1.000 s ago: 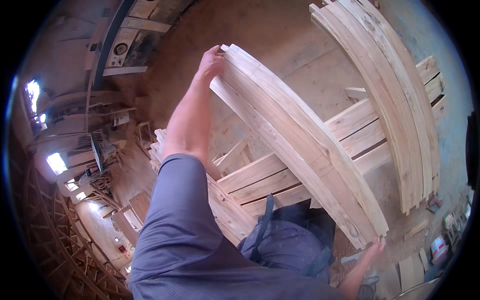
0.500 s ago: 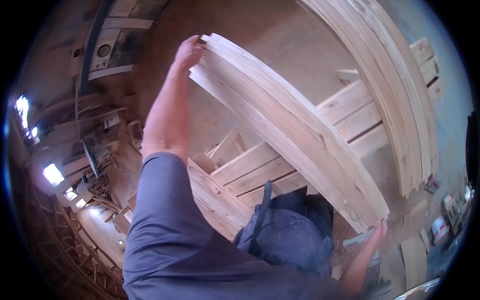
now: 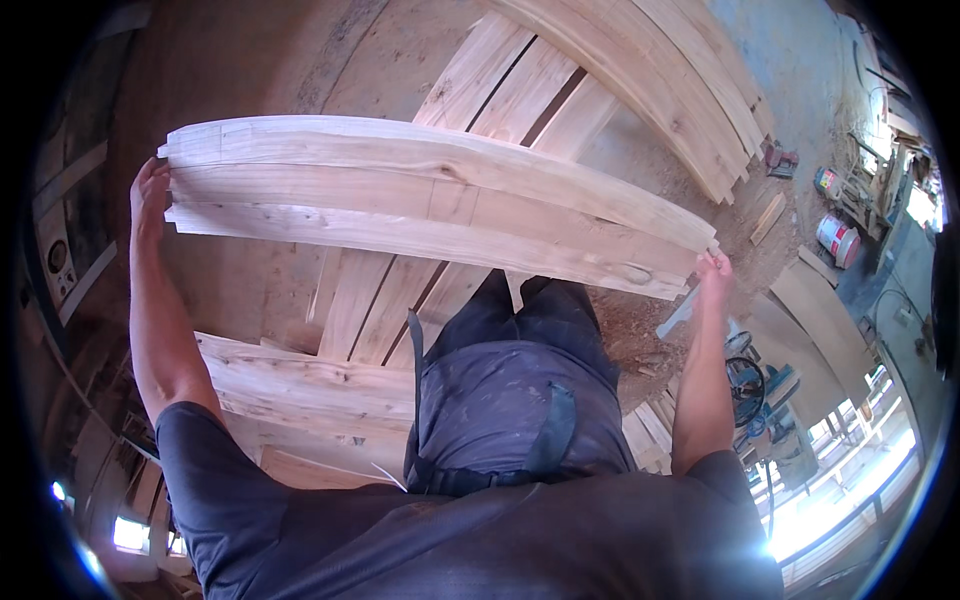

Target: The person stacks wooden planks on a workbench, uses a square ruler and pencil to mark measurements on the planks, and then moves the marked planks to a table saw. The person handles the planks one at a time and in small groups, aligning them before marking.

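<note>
A long pale wooden panel (image 3: 430, 200), made of boards lying edge to edge with stepped ends, spans the view in front of my body. It looks bowed in the wide lens. My left hand (image 3: 150, 188) grips its left end, fingers curled round the edge. At the opposite end my right hand (image 3: 713, 272) is closed on the lower corner. Beneath the panel, several wide planks (image 3: 375, 300) run away from me, partly hidden by it.
Another stack of joined boards (image 3: 640, 90) lies at the far right. A wide plank (image 3: 300, 380) lies crosswise at my left. Beyond my right hand are a white and red bucket (image 3: 838, 240), a red tool (image 3: 781, 161), flat sheets (image 3: 815, 325) and sawdust (image 3: 635, 330) on the floor.
The view has turned, and the panel, steeply slanted before, now lies nearly across in front of me. Both hands keep their hold on its ends.
</note>
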Demonstrator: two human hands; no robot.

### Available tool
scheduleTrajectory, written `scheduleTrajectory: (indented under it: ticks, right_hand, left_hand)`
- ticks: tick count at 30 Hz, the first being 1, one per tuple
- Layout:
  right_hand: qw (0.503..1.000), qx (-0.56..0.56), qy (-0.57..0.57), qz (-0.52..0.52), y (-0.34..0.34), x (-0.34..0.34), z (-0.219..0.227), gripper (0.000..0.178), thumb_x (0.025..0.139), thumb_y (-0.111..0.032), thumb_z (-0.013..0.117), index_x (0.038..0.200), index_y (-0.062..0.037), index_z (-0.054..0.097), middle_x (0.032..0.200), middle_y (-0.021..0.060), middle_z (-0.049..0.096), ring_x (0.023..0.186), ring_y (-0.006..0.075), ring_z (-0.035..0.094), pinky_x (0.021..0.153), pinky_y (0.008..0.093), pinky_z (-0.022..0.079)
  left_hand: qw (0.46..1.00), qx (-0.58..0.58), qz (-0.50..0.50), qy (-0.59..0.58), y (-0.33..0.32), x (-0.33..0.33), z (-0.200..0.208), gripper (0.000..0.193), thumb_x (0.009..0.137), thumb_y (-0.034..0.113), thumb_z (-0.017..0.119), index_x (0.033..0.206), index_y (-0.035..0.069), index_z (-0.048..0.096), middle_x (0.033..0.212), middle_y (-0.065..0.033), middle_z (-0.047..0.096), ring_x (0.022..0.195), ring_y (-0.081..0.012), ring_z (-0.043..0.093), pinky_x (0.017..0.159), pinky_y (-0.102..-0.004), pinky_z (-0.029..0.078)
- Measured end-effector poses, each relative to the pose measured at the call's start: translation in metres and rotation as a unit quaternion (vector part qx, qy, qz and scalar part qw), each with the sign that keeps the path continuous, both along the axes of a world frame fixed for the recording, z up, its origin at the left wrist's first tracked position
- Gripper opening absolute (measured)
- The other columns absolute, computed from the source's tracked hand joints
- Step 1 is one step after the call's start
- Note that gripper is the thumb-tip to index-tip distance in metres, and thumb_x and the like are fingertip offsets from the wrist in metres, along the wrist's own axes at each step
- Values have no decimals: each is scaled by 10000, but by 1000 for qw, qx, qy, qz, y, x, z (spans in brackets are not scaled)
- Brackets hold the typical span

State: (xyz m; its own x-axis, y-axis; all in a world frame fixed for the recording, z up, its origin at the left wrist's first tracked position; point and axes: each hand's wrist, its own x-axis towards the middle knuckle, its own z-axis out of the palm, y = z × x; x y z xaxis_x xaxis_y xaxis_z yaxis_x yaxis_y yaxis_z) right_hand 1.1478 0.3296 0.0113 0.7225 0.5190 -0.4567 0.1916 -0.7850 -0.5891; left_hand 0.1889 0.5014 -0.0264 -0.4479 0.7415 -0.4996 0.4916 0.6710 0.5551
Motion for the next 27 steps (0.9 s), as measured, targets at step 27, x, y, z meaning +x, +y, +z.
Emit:
scheduleTrajectory:
  ticks: [27]
  right_hand:
    - [971, -146, -160, 102, -30, -10, 20, 322, 764, 33, 655, 1077, -33, 620, 990, 117, 702, 913, 210, 665, 806, 325, 517]
  left_hand:
    - [989, 28, 13, 142, -99, -25, -49, 690, 902, 154, 655, 1466, -89, 339, 1286, -191, 628, 1157, -216, 594, 1003, -314, 442]
